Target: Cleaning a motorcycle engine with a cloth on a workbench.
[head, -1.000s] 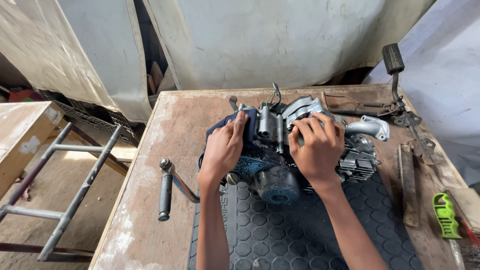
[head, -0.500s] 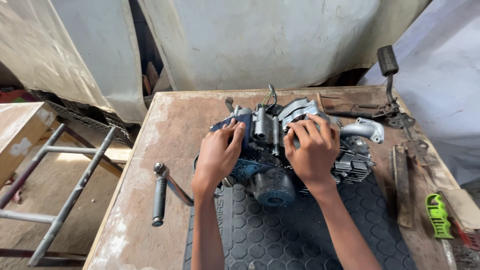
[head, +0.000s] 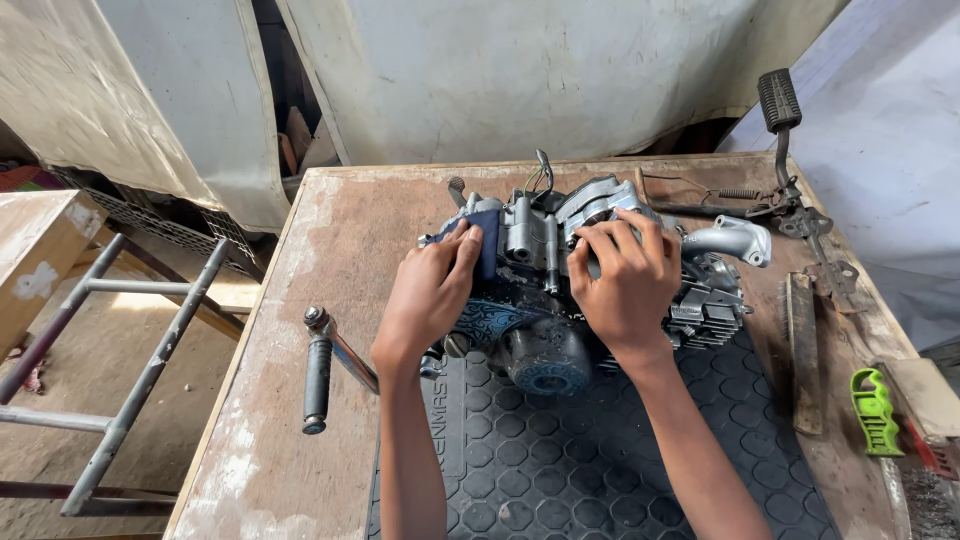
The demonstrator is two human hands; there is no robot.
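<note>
Little moved since a moment ago: both hands still pressed on the engine [head: 560, 300], view only slightly nearer. Left hand [head: 432, 290] laid flat, fingers spread, over the blue cloth [head: 478, 245] on the engine's left end; right hand [head: 625, 280] flat with fingers splayed over the top of the grey casing, gripping nothing closed. Engine resting under both hands, partly on the black hexagon-patterned mat [head: 600, 460] that runs back toward the wrists, on a worn brown wooden surface [head: 350, 250] with pale scuffed patches. Left of the left hand, a kick lever [head: 320, 375] with a dark rubber grip, jutting out from the engine's low side. Right of the right hand, a rusty flat file [head: 803, 350] and, further out, a green-handled tool [head: 875, 410]. Beyond the right hand, a bent pedal lever [head: 783, 130] near the far right corner. Behind the surface, pale sheeting [head: 550, 70] hung as a backdrop; far left of the left hand, a grey metal frame [head: 120, 340] on a dusty floor.
</note>
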